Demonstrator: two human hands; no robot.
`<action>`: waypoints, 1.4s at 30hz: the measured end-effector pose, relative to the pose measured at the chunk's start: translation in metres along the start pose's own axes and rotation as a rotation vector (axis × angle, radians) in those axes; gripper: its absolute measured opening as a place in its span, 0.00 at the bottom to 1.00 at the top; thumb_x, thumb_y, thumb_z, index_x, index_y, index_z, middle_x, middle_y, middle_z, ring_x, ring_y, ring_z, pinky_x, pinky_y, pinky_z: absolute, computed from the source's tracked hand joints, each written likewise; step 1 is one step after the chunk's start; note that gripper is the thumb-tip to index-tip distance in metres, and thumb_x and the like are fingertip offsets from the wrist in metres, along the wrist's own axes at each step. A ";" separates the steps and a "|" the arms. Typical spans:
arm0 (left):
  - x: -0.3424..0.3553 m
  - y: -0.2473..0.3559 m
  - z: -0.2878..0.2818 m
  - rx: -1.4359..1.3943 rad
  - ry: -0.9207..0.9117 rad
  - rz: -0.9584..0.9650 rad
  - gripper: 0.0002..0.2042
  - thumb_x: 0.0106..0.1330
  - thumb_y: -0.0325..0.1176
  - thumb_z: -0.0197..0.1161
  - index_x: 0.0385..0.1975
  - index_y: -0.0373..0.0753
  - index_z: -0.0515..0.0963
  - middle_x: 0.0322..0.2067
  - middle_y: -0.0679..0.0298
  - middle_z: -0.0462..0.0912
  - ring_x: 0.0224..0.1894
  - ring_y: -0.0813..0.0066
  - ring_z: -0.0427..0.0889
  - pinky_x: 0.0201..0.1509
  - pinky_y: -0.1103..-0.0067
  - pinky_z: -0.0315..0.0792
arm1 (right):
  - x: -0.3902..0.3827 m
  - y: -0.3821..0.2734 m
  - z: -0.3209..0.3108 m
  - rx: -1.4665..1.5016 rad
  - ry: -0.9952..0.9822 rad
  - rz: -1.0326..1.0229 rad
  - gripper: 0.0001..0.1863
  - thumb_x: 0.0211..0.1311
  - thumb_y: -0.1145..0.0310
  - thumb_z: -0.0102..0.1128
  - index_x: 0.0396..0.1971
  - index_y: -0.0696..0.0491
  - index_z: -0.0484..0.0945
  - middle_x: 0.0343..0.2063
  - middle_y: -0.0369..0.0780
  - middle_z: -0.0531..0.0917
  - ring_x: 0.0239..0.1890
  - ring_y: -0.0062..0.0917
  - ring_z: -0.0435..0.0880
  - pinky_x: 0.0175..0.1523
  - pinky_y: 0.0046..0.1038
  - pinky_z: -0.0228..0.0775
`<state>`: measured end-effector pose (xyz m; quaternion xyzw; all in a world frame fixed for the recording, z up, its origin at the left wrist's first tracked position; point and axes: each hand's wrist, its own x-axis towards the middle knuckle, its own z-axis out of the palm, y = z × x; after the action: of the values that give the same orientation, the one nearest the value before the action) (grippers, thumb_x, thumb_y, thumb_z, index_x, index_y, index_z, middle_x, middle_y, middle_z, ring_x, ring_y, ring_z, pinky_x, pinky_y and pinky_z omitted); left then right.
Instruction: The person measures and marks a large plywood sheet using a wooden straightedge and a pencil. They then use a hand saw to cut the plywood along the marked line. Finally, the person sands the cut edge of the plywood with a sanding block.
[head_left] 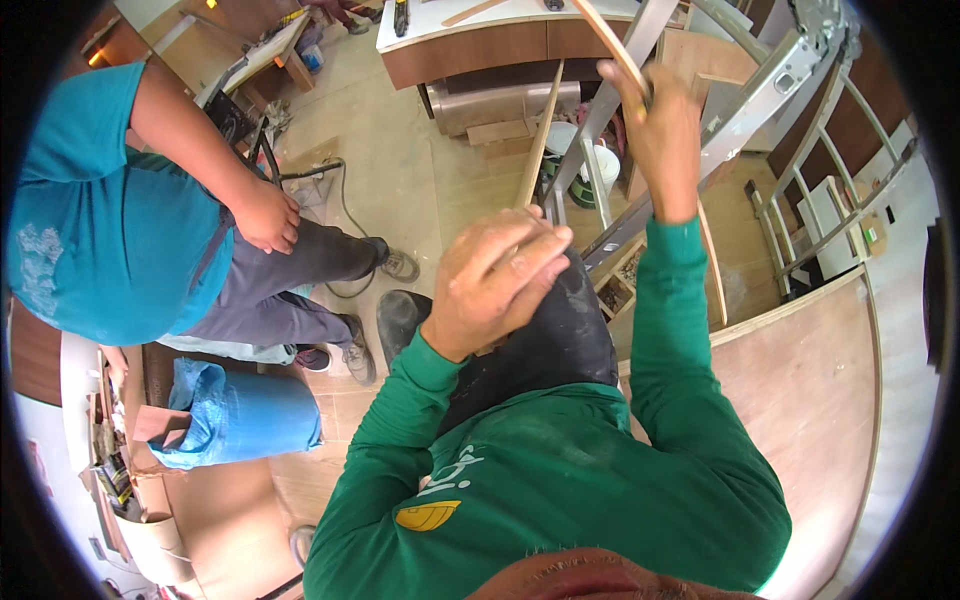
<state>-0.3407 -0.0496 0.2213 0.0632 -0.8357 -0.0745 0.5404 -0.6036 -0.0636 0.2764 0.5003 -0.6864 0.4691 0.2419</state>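
Near the upper right, my right hand (662,140) is closed around a thin, pale wooden strip (608,38), which runs up past the top edge. A narrow length of wood (714,262) shows below that wrist; whether it is the same piece is hidden. My left hand (495,283) is in front of my dark trousers, its fingers curled and dusty. Another long wooden strip (543,140) runs down behind its knuckles, and I cannot make out whether the fingers grip it. Beside my right hand stands a metal ladder (602,130).
A person in a teal shirt (120,250) stands at the left, near a blue bin (265,412). White-topped counter (480,22) lies ahead; buckets (603,165) stand behind the ladder. A plywood panel (790,380) is at the right. A cable (345,200) trails over the floor.
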 end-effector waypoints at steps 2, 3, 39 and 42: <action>-0.002 -0.010 -0.004 0.032 0.035 -0.048 0.21 0.61 0.26 0.82 0.54 0.40 0.87 0.48 0.57 0.88 0.49 0.57 0.91 0.52 0.66 0.87 | 0.032 -0.011 0.020 -0.027 0.028 -0.054 0.31 0.70 0.45 0.74 0.31 0.63 0.78 0.25 0.54 0.82 0.30 0.50 0.82 0.39 0.46 0.74; -0.003 -0.014 -0.007 0.041 0.047 -0.064 0.21 0.62 0.27 0.81 0.56 0.38 0.87 0.49 0.55 0.88 0.52 0.56 0.90 0.55 0.66 0.85 | 0.041 -0.014 0.028 -0.046 0.014 -0.043 0.28 0.74 0.47 0.69 0.35 0.63 0.80 0.27 0.52 0.83 0.34 0.43 0.83 0.42 0.43 0.76; -0.140 -0.147 0.132 -0.093 -0.585 -0.260 0.25 0.68 0.35 0.74 0.66 0.47 0.83 0.43 0.58 0.85 0.52 0.55 0.82 0.66 0.60 0.73 | -0.207 0.053 -0.011 -0.155 -0.715 0.053 0.14 0.61 0.74 0.72 0.45 0.59 0.82 0.46 0.52 0.84 0.49 0.50 0.89 0.52 0.48 0.85; -0.136 -0.163 0.129 -0.146 -0.554 -0.363 0.21 0.67 0.34 0.74 0.60 0.46 0.88 0.39 0.59 0.86 0.46 0.55 0.81 0.56 0.63 0.75 | -0.192 0.082 -0.080 -0.376 -0.735 0.000 0.12 0.63 0.74 0.70 0.45 0.57 0.83 0.47 0.50 0.85 0.48 0.48 0.90 0.51 0.47 0.84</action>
<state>-0.3987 -0.1771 0.0161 0.1492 -0.9185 -0.2435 0.2737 -0.6163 0.1006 0.1245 0.5817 -0.8008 0.1256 0.0680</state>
